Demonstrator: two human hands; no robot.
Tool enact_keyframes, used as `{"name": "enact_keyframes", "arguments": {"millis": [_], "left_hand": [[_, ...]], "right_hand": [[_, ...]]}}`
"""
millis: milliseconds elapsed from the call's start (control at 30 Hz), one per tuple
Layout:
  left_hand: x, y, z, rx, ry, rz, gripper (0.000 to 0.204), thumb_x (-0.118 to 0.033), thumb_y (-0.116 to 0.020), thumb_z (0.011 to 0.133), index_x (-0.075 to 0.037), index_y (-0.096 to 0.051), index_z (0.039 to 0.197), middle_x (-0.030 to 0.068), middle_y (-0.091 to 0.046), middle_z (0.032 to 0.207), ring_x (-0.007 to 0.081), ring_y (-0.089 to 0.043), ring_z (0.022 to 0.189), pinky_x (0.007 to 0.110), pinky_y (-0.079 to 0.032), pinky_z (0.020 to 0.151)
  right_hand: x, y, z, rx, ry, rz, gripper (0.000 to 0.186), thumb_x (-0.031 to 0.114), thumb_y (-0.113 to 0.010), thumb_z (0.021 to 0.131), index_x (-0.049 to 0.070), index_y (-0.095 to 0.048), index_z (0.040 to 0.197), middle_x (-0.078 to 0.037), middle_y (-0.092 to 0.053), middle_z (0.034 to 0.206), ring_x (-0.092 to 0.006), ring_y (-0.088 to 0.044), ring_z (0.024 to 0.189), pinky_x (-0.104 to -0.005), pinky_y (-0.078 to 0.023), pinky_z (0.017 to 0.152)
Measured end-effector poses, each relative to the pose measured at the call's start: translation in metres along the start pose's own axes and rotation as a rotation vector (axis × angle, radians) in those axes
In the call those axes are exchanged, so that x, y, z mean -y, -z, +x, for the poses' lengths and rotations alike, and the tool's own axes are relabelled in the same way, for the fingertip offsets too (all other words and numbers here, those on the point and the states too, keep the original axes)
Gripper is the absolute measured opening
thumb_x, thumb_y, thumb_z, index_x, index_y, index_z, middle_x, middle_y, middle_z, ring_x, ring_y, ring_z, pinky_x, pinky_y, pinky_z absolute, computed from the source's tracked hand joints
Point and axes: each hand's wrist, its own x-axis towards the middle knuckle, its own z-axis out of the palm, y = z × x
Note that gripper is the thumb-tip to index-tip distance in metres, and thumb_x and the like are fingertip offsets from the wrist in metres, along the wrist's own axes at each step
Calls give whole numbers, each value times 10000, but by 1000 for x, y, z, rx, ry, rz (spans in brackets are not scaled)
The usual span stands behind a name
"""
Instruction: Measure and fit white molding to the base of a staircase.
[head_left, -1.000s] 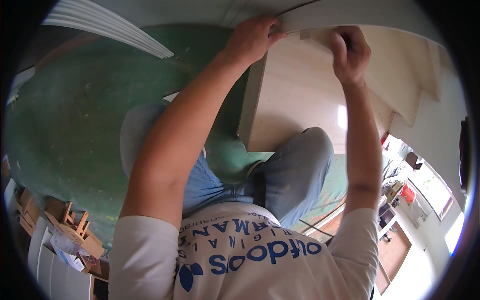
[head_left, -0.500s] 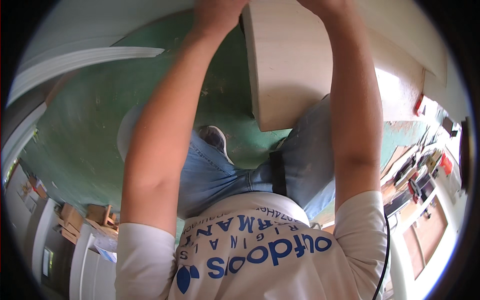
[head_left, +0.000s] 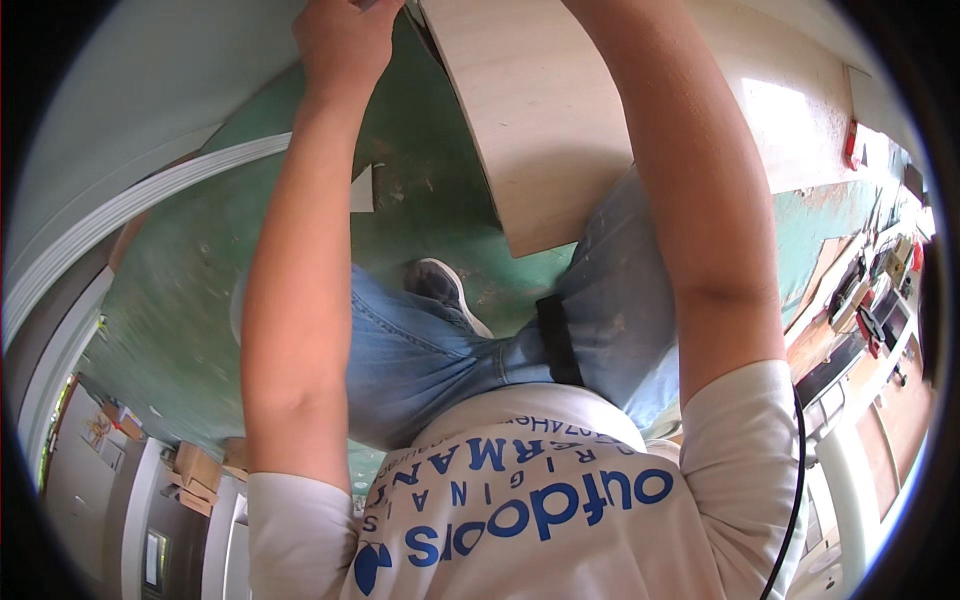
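My left hand is at the top edge, left of a pale wooden panel. Its fingers look curled together, partly cut off by the frame, and what they may hold is hidden. The panel's long side, with a dark gap along it, runs close to that hand. My right forearm reaches up across the panel's right part. The right hand itself lies beyond the top edge, out of sight. The panel's near end rests close to my bent knee in jeans.
Below lies a worn green floor, with a small white piece on it. A white ridged strip curves in from the left. Cardboard boxes stand at lower left. Tools and boards crowd the right side.
My left hand has shifted left, farther from the panel's side. The right hand has slipped out past the top edge. The whole view has turned slightly, and the small white floor piece now shows.
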Motion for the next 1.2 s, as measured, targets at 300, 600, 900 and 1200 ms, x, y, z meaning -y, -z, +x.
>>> {"name": "enact_keyframes", "arguments": {"millis": [300,600,900,1200], "left_hand": [[-11,0,0,17,5,42,251,-171,-777,877,36,-677,975,148,-744,909,258,-722,865,369,-545,801],[-3,-3,0,-2,-36,-9,215,-114,-779,879,41,-670,980,128,-736,892,214,-714,839,343,-549,777],[-11,-3,-3,-13,22,-60,212,-114,-750,902,27,-678,1044,131,-752,957,231,-726,895,339,-543,825],[2,0,1,46,0,3,262,-220,-767,905,-21,-702,1064,132,-763,986,252,-735,916,352,-553,833]], "right_hand": [[19,29,5,166,-198,82,360,367,-645,968,42,-773,882,-172,-718,783,-310,-695,705,-413,-568,702],[6,14,0,138,-122,22,363,370,-638,987,58,-766,851,-157,-719,778,-303,-706,724,-418,-556,725],[11,22,2,214,-150,97,333,328,-651,962,43,-750,822,-153,-704,747,-286,-696,702,-420,-552,718],[8,10,4,163,-108,31,296,274,-671,920,28,-709,761,-148,-668,702,-276,-667,660,-410,-539,691]]}}
